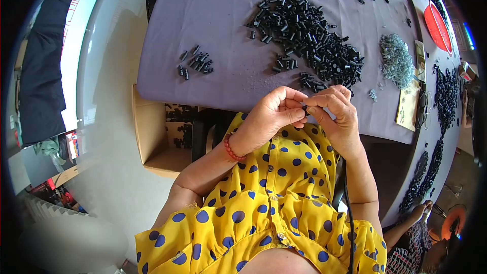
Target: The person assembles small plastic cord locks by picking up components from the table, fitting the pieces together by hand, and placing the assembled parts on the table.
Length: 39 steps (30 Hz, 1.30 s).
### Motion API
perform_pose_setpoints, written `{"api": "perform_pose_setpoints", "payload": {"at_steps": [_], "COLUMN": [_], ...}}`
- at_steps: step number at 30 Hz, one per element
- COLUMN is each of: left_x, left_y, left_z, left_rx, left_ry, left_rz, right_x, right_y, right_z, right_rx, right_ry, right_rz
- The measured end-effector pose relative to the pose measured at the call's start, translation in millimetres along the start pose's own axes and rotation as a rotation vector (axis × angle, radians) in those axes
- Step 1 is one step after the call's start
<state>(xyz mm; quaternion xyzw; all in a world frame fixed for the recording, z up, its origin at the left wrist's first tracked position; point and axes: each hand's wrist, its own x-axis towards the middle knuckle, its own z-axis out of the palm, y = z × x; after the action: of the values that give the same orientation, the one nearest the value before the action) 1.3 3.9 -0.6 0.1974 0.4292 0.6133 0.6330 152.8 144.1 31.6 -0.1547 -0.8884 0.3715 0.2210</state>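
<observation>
My left hand (pixel 276 114), with a red bead bracelet at the wrist, pinches a small black part (pixel 305 108) just off the table's near edge. My right hand (pixel 335 111) meets it there, thumb and forefinger closed on the same part, which the fingertips mostly cover. Right beyond my hands lies a large pile of short black cylinders (pixel 314 40) on the grey-purple tablecloth (pixel 218 25). A small group of the cylinders (pixel 199 61) is spread farther left.
A heap of clear small pieces (pixel 396 58), a yellowish card (pixel 407 106) and eyeglasses (pixel 422 109) lie at right. Beyond are a red basket (pixel 438 26) and a co-worker's hand (pixel 422 210). An open cardboard box (pixel 152 142) stands below the table at left.
</observation>
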Motion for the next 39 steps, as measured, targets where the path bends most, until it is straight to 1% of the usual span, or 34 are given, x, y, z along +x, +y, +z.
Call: {"api": "perform_pose_setpoints", "payload": {"at_steps": [6, 9, 12, 15, 21, 27, 36, 39], "left_x": [0, 0, 0, 0, 0, 0, -2, -3], "left_y": [-2, -1, 0, 2, 2, 2, 1, 2], "left_z": [-1, -1, -1, 0, 0, 1, 3, 5], "left_rx": [-0.023, -0.023, -0.020, -0.052, -0.067, -0.084, -0.121, -0.122], "left_ry": [-0.008, 0.004, 0.033, 0.059, 0.069, 0.051, 0.064, 0.078], "left_rz": [-0.017, -0.003, 0.007, -0.007, -0.017, -0.026, -0.013, -0.012], "right_x": [0, -5, -8, -8, -6, -8, -6, -5], "right_y": [2, 4, 4, 6, 6, 10, 7, 6], "right_z": [-2, 2, 4, 3, 2, 5, 2, 1], "right_rx": [0.070, 0.276, 0.400, 0.282, 0.204, 0.223, 0.158, 0.122], "right_ry": [-0.041, 0.028, 0.117, 0.093, 0.058, 0.076, 0.041, 0.053], "right_rz": [0.033, 0.230, 0.363, 0.259, 0.199, 0.189, 0.105, 0.042]}}
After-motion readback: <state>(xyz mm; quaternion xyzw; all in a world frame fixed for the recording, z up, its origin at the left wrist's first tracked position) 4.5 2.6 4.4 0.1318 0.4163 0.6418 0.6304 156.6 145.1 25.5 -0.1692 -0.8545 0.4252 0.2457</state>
